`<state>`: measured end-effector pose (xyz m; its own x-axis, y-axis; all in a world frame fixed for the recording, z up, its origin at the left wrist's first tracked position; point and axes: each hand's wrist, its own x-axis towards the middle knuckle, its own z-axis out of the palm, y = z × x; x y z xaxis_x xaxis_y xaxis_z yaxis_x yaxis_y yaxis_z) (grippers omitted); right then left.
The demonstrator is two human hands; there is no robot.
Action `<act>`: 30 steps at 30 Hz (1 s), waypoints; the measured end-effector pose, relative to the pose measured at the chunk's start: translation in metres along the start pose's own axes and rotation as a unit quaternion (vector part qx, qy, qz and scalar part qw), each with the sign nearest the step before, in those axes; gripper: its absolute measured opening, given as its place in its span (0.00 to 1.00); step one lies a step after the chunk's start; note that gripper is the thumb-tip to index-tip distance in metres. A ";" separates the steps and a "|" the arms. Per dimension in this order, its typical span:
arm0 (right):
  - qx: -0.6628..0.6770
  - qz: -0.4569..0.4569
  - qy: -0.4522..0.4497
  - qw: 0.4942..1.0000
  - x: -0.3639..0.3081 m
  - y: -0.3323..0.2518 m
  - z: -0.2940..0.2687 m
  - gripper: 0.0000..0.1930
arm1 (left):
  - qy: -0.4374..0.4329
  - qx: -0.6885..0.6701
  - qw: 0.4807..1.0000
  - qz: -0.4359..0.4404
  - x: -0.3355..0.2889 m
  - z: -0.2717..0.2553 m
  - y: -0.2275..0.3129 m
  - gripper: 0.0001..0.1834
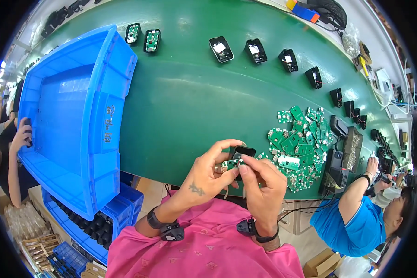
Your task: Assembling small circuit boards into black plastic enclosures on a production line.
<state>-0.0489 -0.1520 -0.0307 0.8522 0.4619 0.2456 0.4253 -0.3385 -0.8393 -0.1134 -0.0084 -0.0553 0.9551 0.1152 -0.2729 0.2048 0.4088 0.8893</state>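
Pinched in the left hand (207,172), a small green rectangular circuit board (230,164) lay lengthwise left to right, just nearside of a black plastic housing (245,151); the right hand (267,185) bunched its fingertips at the board's right end (grip unclear)

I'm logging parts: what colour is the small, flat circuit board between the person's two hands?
Green: the small, flat circuit board shows best in the head view.

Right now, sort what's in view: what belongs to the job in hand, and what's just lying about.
In the job:
green board and black part, between left hand and right hand
probably the board pile and black casings

Apparently lying about:
cardboard box
blue-and-orange object
perhaps the blue bin
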 end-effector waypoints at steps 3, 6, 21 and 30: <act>0.092 0.094 -0.050 0.990 -0.002 0.000 0.002 0.08 | 0.017 0.038 0.998 0.037 0.002 0.003 -0.007 0.29; 0.134 0.120 -0.063 0.982 -0.005 -0.003 0.003 0.07 | 0.008 0.081 0.997 0.013 -0.002 0.001 -0.003 0.29; -0.052 -0.016 -0.141 0.989 0.015 -0.007 -0.025 0.02 | 0.089 0.151 0.968 0.180 -0.004 0.009 -0.006 0.30; -0.035 -0.026 -0.212 0.976 0.024 0.004 -0.034 0.02 | 0.039 0.250 0.943 0.216 -0.004 0.007 0.005 0.30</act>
<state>-0.0167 -0.1704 -0.0120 0.6324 0.7728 0.0528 0.4973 -0.3528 -0.7926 -0.1148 -0.0129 -0.0471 0.9580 0.2473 0.1454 -0.1055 -0.1677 0.9802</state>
